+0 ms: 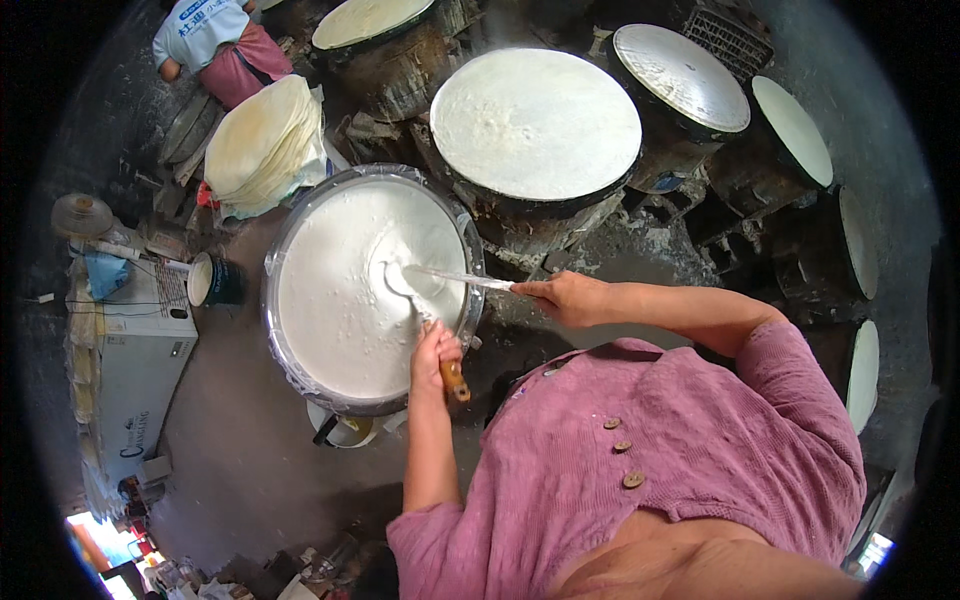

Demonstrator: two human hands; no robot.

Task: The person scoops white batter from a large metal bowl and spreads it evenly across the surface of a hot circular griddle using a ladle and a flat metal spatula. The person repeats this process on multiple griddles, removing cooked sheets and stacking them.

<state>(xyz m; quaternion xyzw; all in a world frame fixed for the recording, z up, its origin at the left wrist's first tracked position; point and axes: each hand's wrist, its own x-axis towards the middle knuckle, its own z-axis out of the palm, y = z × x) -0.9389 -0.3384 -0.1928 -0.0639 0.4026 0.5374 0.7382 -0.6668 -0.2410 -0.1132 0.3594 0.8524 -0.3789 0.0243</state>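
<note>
A large round basin (271, 300) lined with clear plastic holds thick white batter (337, 300). My left hand (436, 351) is closed around the wooden handle of a ladle (414, 296), whose curved metal end rests at the batter's surface. From the right, my right hand (566, 298) grips a long thin batter-coated stick or scraper (472, 279), its far tip over the ladle's end. Beyond the basin lies a wide round griddle (536, 124) covered with a white layer. A stack of thin round pale sheets (259, 142) stands at the basin's far left.
More round griddles (681, 75) on dark drum-like stoves curve around the right side. A person (217, 37) in a white shirt bends at the top left. A white appliance or box (142, 375) and a dark bucket (214, 279) stand left; clutter (315, 570) lies near the bottom.
</note>
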